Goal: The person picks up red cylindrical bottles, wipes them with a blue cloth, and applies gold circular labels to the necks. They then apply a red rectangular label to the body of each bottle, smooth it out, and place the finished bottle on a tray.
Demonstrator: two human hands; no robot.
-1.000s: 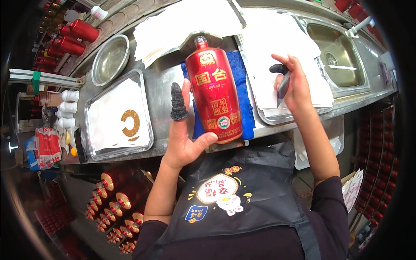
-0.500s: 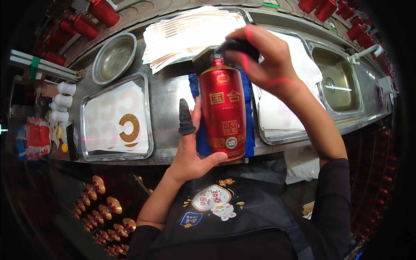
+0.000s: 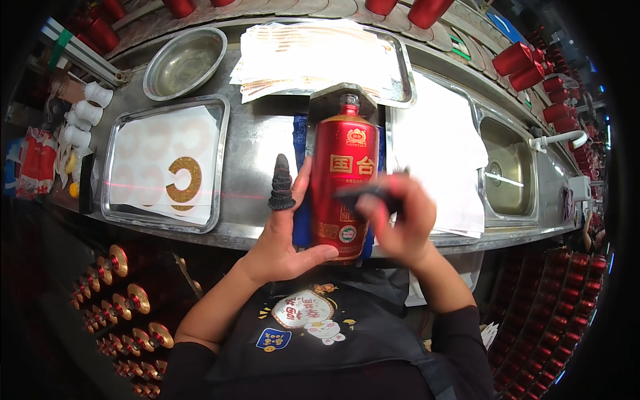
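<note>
A red bottle [image 3: 343, 150] with gold lettering and a bare glass neck lies over a blue cloth [image 3: 301, 173], its neck pointing away from me. My left hand [image 3: 275, 250] holds it at the lower left, thumb on the front near the base. A black ribbed finger sleeve covers one raised finger of that hand. Over the bottle's lower right side is my right hand [image 3: 403, 217], smeared by motion. Something black, perhaps finger sleeves, shows at its fingers, whose closure is unclear. In the left metal tray [image 3: 217, 167], a gold C-shaped label [image 3: 189, 183] lies on white sheets.
A back tray [image 3: 405, 70] bears stacked label sheets [image 3: 293, 53]. A metal bowl [image 3: 183, 63] stands far left. White sheets [image 3: 437, 140] lie right, beside a sink [image 3: 510, 197] with a white faucet [image 3: 563, 139]. Red bottles [image 3: 517, 60] line the conveyor; more stand below the counter.
My right hand has come down from beside the bottle's neck to its lower right front. My left hand stays at the bottle's lower left. The whole view has shifted somewhat.
</note>
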